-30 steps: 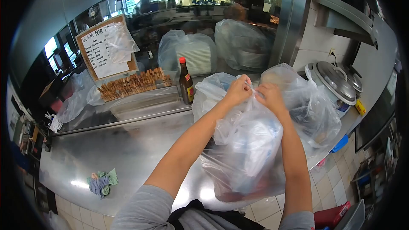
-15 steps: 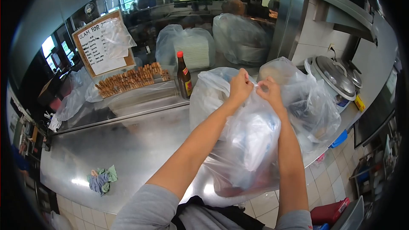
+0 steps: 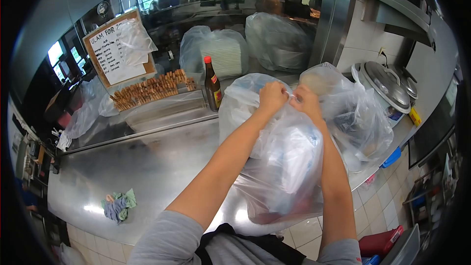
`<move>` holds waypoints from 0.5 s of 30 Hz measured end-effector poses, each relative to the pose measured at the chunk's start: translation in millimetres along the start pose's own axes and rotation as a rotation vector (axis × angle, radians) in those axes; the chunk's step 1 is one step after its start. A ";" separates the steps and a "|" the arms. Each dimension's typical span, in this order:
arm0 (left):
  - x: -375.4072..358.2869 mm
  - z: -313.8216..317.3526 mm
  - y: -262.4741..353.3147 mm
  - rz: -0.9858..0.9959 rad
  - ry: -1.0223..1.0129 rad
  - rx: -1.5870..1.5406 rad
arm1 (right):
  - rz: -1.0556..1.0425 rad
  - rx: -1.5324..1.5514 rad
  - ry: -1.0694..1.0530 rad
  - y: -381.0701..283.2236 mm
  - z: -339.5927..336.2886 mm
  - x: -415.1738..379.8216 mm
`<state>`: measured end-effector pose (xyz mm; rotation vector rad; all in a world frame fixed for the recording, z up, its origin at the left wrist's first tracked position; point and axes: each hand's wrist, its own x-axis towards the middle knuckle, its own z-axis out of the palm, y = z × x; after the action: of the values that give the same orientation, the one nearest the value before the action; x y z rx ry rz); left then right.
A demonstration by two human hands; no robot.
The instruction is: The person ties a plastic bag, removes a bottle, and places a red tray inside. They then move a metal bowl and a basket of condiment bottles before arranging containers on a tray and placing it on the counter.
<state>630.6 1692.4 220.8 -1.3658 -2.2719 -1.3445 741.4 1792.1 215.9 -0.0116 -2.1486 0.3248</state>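
A large clear plastic bag point(image 3: 289, 159) stands on the steel counter in front of me, bulging with white and bluish contents that I cannot make out. At its top, my left hand point(image 3: 273, 96) pinches a bit of the gathered plastic. Close beside it, my right hand point(image 3: 306, 100) is closed on the same twist of plastic, thumb and fingers pressed together. Another filled bag point(image 3: 240, 100) sits behind my left forearm. To the right rests a further clear bag point(image 3: 360, 127) with rounded things inside.
On the steel counter point(image 3: 162, 172) lies a crumpled cloth point(image 3: 118, 206). A brown bottle point(image 3: 212, 86) with a red cap stands near a row of clothespins point(image 3: 152, 89) and a written menu board point(image 3: 120, 51). A lidded metal pot point(image 3: 385, 86) is at right.
Both hands have come slightly lower, and the left has shifted a little left. The fingers have closed in more tightly around the bag's top.
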 end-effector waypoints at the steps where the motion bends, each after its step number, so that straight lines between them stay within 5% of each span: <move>1: 0.2 4.4 -2.8 -0.001 0.053 -0.036 | 0.084 0.146 0.025 4.5 0.5 -3.3; 3: 0.6 11.6 -8.3 0.001 0.104 -0.076 | 0.170 0.288 0.051 13.9 -2.8 -11.3; 5: 1.4 18.3 -13.5 -0.348 -0.014 -0.463 | 0.773 0.839 -0.225 23.6 -9.8 -21.6; 12: 0.5 23.3 -19.2 -0.273 -0.013 -0.738 | 0.497 0.224 -0.489 23.1 -13.6 -10.7; 14: -0.4 1.4 -4.8 -0.475 -0.020 -0.668 | 0.878 1.211 0.005 16.7 -26.5 2.9; 15: 0.8 4.2 -9.7 -0.474 -0.014 -0.672 | 0.874 1.208 0.000 9.8 -36.2 7.9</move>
<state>623.9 1694.4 212.8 -0.9808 -2.3417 -2.4177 765.3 1810.8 239.3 -0.2543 -1.5146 2.0337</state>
